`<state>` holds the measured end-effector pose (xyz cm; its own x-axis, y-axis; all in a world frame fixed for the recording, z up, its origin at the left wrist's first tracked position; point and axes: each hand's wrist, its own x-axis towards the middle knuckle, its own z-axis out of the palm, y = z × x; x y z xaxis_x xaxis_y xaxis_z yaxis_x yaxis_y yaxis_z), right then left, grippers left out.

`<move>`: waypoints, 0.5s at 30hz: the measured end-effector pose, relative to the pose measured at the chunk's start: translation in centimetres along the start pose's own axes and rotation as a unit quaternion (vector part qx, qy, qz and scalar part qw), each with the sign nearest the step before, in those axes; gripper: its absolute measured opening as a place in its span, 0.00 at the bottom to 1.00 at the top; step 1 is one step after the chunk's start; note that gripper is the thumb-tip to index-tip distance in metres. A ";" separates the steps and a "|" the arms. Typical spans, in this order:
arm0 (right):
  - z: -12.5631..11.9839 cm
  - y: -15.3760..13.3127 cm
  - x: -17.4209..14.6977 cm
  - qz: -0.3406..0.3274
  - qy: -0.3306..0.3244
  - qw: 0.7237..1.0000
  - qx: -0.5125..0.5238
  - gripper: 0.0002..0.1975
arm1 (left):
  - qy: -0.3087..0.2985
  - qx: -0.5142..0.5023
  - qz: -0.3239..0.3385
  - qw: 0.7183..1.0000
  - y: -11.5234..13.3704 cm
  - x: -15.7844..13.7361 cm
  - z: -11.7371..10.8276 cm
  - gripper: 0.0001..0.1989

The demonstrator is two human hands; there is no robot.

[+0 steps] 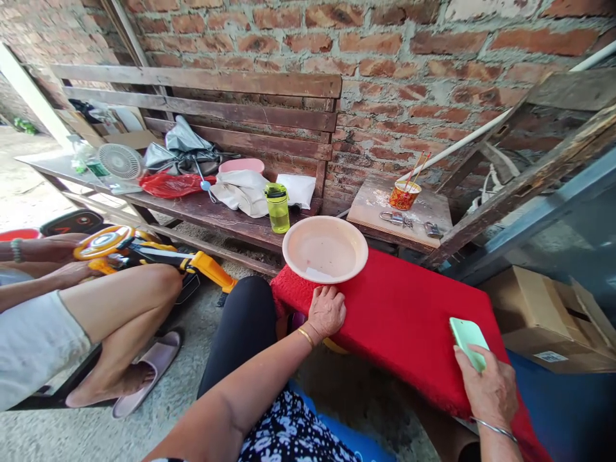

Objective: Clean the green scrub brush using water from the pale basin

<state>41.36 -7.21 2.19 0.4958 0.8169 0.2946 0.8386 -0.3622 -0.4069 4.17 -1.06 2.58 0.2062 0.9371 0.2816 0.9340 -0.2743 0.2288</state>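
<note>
Gold left bangle (305, 336), silver right bangle (495, 429), dark top (293, 431) with white print, dark trousers (244, 330)

A rough red-brick wall (375, 43) with grey mortar runs behind a dark slatted wooden bench (250, 114). A white pipe (474, 135) slants across the bricks at right, behind a small wooden stand (369, 206). Bright daylight reaches the grey concrete floor (197, 378) at left.

Basin (325, 247): sitting on table (404, 321), left of phone (468, 337)
Phone: resting in right hand (493, 388)
Bottle (278, 212): standing on bench (231, 221), left of basin
</note>
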 end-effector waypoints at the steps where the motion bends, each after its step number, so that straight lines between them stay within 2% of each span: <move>1: -0.1 0.0 0.1 0.008 -0.008 1.000 0.004 0.31 | -0.001 0.000 0.000 1.000 0.0 0.1 -0.1 0.05; 5: -0.4 0.4 0.7 0.036 -0.032 0.998 0.039 0.31 | -0.005 -0.001 -0.001 1.000 0.2 0.2 -0.3 0.05; 11: -1.0 1.7 1.1 0.065 -0.018 0.996 0.062 0.31 | 0.010 -0.007 0.005 1.000 0.1 0.1 -0.2 0.05; 15: -2.0 3.3 1.4 0.137 -0.011 0.990 0.030 0.31 | 0.010 -0.002 -0.003 1.000 0.1 0.1 -0.1 0.05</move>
<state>45.33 -8.14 2.99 0.6970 0.7016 0.1480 0.6583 -0.5443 -0.5200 4.24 -0.98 2.71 0.1955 0.9342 0.2982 0.9339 -0.2702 0.2342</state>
